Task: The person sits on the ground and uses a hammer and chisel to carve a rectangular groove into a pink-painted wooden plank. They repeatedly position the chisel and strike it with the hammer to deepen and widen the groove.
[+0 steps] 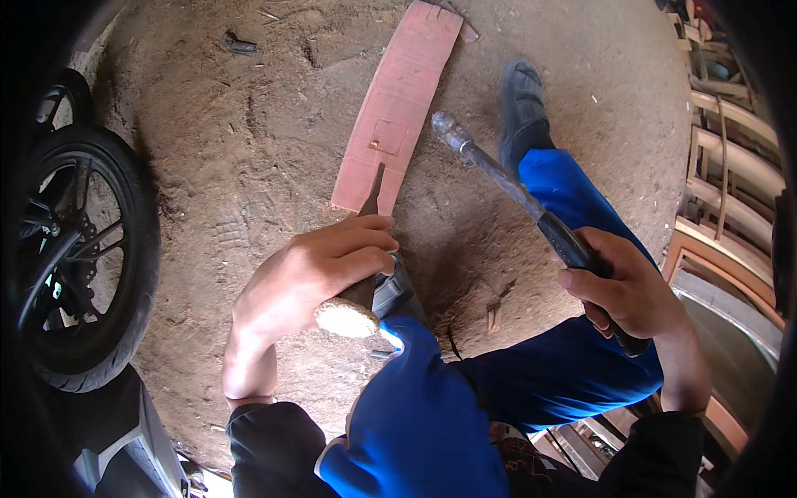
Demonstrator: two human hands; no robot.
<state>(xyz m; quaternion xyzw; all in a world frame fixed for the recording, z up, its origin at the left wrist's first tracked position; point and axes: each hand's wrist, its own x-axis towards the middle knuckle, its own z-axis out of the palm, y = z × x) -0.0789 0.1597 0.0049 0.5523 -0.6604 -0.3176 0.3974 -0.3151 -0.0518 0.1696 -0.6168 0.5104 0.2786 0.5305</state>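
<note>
My left hand point(303, 270) is wrapped round a chisel point(375, 191). The broad, frayed butt of its wooden handle point(347, 319) points back toward me. The blade tip lies over the near part of a reddish wooden board point(407, 83), just below a rectangle outlined on the wood. A small chipped spot shows inside that outline. My right hand point(618, 282) grips the black handle of a hammer point(506, 183). Its metal head is raised up and to the left, to the right of the board and apart from the chisel.
The board lies on a dirt floor point(199, 166) with scattered chips. At the left stands a black motorcycle wheel point(141, 249). Wooden frames point(739, 178) are stacked along the right. My blue-trousered legs flank the work, one dark shoe point(523, 100) right of the board.
</note>
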